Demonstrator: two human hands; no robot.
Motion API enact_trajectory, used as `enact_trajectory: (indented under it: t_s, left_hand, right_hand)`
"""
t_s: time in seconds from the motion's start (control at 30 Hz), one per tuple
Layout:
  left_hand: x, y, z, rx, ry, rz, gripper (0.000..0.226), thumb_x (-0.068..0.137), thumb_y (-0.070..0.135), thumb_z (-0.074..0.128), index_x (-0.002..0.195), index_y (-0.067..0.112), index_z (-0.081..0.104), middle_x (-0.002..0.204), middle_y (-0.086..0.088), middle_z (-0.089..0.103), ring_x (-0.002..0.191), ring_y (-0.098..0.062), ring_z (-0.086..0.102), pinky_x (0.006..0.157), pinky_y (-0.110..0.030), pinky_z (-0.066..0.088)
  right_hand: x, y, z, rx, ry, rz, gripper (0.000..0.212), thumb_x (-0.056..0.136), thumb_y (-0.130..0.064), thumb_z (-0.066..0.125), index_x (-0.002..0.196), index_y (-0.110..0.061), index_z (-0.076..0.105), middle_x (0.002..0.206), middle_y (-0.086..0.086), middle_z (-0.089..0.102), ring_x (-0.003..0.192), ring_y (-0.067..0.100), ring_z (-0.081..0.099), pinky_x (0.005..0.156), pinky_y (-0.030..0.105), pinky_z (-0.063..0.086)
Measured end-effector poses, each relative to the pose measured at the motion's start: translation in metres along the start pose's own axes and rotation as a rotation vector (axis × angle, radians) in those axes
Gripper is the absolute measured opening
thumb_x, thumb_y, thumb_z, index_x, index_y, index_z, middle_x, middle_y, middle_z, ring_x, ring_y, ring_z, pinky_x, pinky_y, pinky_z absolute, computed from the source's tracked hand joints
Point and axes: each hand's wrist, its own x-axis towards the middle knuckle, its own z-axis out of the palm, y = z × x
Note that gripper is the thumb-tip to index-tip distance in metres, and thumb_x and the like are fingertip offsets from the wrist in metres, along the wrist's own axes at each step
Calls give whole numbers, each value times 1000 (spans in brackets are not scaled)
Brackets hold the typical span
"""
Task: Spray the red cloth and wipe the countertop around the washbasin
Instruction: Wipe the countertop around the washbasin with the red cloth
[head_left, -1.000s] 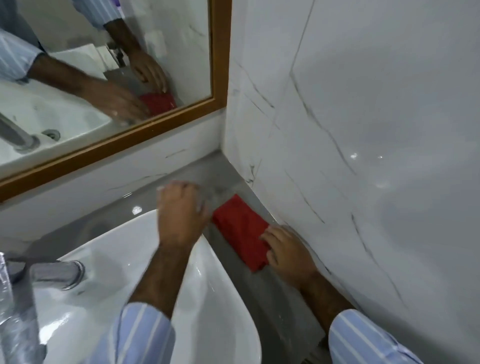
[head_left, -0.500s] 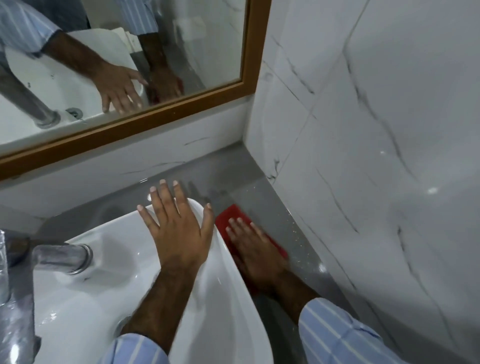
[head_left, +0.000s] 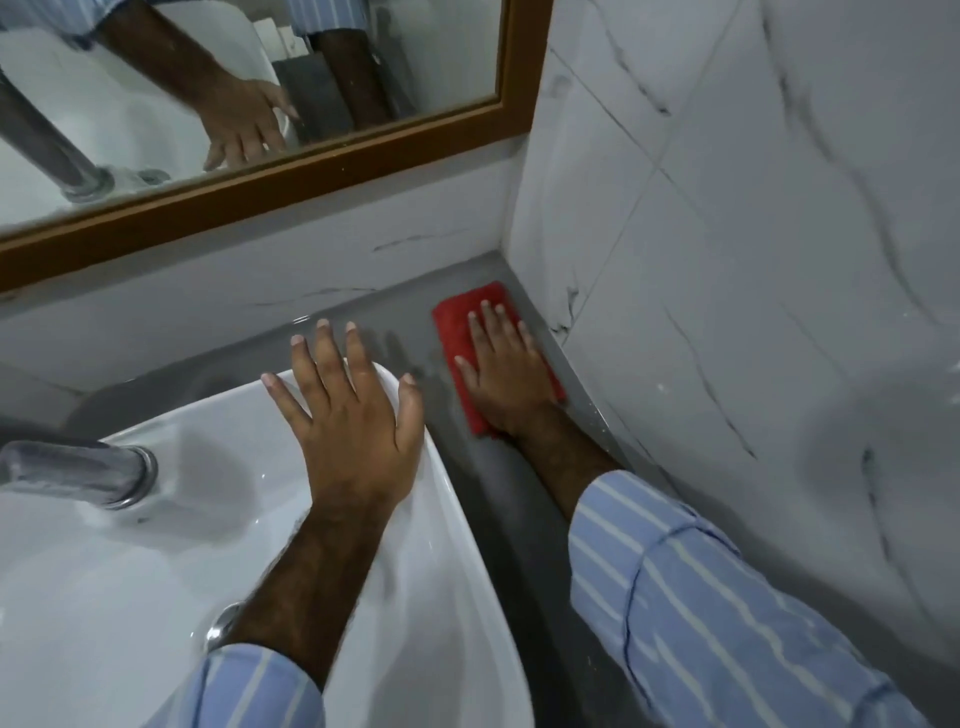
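Note:
The red cloth (head_left: 453, 325) lies flat on the grey countertop (head_left: 400, 312), close to the back right corner by the marble wall. My right hand (head_left: 501, 371) presses down on it with flat, spread fingers and covers much of it. My left hand (head_left: 353, 421) rests open, palm down, on the back right rim of the white washbasin (head_left: 441, 545), its fingertips reaching over the countertop. No spray bottle is in view.
A chrome tap (head_left: 78, 470) juts over the basin at the left. A wood-framed mirror (head_left: 260, 182) hangs above the back wall. A white marble wall (head_left: 727, 260) bounds the narrow counter strip on the right.
My right hand has slid the cloth away from me along the counter strip toward the back corner. My left hand went from a fist to lying flat on the basin rim.

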Motion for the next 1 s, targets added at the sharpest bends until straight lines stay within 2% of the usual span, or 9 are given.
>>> enact_trajectory:
  t_s: [0.13,0.3,0.4,0.5,0.57,0.7,0.87,1.0]
  left_hand:
    - [-3,0,-3,3,6,5,80,99,54,17,163,6,29,171,-21,24,160,-42,17,127,-68,4]
    - [-5,0,-5,-12,32,12,77,101,50,24,161,3,31,169,-24,27,158,-45,20,126,-69,6]
    - [-5,1,-5,-8,41,13,77,101,50,22,161,3,30,169,-24,27,158,-45,20,126,-69,6]
    - [-4,1,-3,-10,45,11,78,101,51,20,161,4,30,169,-23,26,158,-44,20,126,-68,5]
    - [-3,-1,-1,-6,53,13,76,101,50,24,161,4,30,170,-22,26,159,-44,19,126,-68,5]
    - [-4,-4,1,-5,53,24,77,100,50,24,161,4,30,169,-24,26,158,-44,19,126,-69,4]
    - [-5,-3,-2,-7,40,26,78,100,51,22,161,3,29,169,-25,25,158,-45,18,125,-69,3]
    - [-6,-2,-3,-8,34,26,77,101,51,22,161,2,29,168,-26,25,157,-46,19,126,-70,4]
  right_hand:
    - [-71,21,7,4,62,145,69,110,-46,31,166,-6,20,174,15,20,163,28,14,132,47,12]
    - [-179,38,19,-48,89,208,69,108,-48,30,164,-7,27,173,15,26,161,28,24,129,50,26]
    - [-182,39,20,-86,87,193,69,108,-46,32,164,-6,29,172,15,27,160,29,25,129,51,27]
    - [-146,40,12,-137,81,14,68,109,-45,33,163,-6,29,172,15,29,160,30,26,129,50,25]
    - [-117,40,5,-134,50,-81,68,110,-46,32,166,-8,22,174,14,21,162,28,19,131,49,19]
    - [-99,36,2,-80,59,-25,68,110,-45,36,166,-9,21,175,12,20,163,26,16,132,46,14]
    - [-203,63,17,-83,138,81,70,108,-47,36,165,-8,25,174,13,23,161,27,21,130,47,23]
    - [-269,70,30,-131,90,122,72,109,-51,31,167,-10,16,176,11,15,163,26,14,131,46,19]
